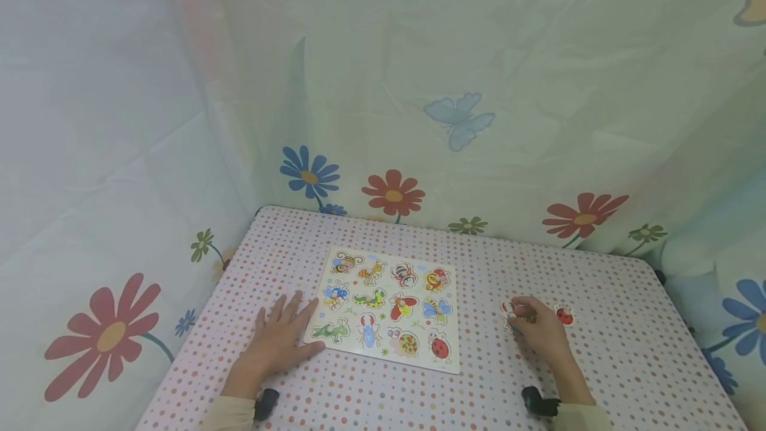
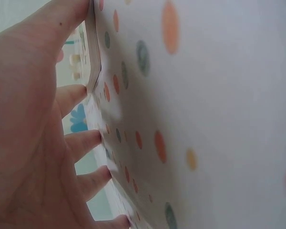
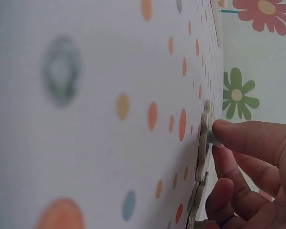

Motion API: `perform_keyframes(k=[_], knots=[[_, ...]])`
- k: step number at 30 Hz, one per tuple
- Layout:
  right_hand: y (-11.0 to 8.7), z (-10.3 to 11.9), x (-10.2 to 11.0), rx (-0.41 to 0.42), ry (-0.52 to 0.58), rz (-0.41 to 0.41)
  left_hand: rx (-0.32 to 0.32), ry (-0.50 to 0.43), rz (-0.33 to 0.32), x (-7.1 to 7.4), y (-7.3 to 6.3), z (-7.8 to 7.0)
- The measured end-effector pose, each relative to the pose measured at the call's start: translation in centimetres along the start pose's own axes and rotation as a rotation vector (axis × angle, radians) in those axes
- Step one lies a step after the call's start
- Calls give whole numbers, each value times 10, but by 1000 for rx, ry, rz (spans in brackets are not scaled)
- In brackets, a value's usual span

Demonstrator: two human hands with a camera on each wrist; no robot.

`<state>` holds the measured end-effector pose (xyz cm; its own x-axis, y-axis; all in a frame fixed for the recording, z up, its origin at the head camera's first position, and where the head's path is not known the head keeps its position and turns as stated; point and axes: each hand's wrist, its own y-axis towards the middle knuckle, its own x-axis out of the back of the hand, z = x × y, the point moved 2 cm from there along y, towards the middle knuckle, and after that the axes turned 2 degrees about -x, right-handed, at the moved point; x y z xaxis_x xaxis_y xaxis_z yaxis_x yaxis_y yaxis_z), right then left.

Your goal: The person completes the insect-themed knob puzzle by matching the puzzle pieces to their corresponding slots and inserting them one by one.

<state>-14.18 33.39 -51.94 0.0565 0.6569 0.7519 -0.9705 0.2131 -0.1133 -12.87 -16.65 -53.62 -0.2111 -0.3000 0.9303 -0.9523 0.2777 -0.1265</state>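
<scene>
A puzzle board [image 1: 421, 358] with rows of cartoon insect pieces lies on the table, its small knobs showing in the left wrist view. At its left edge, my left hand [image 1: 276, 338] is spread out, thumb and index finger touching the board's side and the other fingertips on the tabletop. Right of the board, my right hand [image 1: 541, 331] pinches the small knob of a flat wooden puzzle piece [image 3: 203, 148] between thumb and finger. In the head view the fingers partly hide this piece. A ladybug puzzle piece [image 1: 564, 314] lies just right of the hand.
The table has a white cloth [image 1: 371, 398] with coloured dots. Behind it hangs a pale curtain [image 1: 371, 85] printed with flowers and a butterfly. Another thin wooden piece [image 3: 196, 202] sits close below the pinched one in the right wrist view.
</scene>
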Motion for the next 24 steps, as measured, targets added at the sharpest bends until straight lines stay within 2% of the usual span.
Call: perform_keyframes(k=[9, 16, 24], knots=[[0, -2, 0, 31, 12, -17, 0, 14, 3, 4, -1, -4], [0, -1, 0, 33, -33, -19, 8, 7, 11, 4, -1, -4], [-5, 8, -2, 53, -19, -27, 12, -5, 20, 2, -1, -3]])
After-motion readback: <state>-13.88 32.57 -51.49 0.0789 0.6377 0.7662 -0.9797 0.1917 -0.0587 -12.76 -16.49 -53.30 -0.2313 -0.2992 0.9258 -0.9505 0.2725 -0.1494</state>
